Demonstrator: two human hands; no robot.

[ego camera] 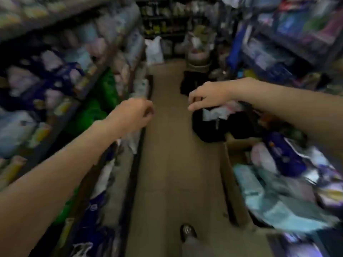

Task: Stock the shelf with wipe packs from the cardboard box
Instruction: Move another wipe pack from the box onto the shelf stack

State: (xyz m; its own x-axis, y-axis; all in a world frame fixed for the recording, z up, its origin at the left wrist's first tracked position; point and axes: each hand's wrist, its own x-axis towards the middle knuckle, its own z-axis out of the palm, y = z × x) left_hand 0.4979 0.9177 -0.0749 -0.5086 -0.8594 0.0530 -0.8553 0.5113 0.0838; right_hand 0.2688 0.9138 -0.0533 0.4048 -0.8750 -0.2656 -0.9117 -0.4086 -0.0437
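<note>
Narrow aisle, blurred shelves either side. Left hand point(136, 113) loosely curled, right hand point(206, 96) fingers hooked, both holding nothing. Packs point(263, 184) sit in the box point(233, 145) lower right: turn, reach there, take one squarely.

A bare tan floor point(172, 164) is running down the middle of a narrow shop aisle, blurred throughout. At the far end, a white plastic bag point(154, 51) is standing on the floor beside a pale round bin point(198, 58) heaped with goods, while a black bag point(209, 125) is lying right of centre with white paper showing at its mouth. Near the bottom edge, a dark shiny shoe point(187, 231) is resting on the floor.
</note>
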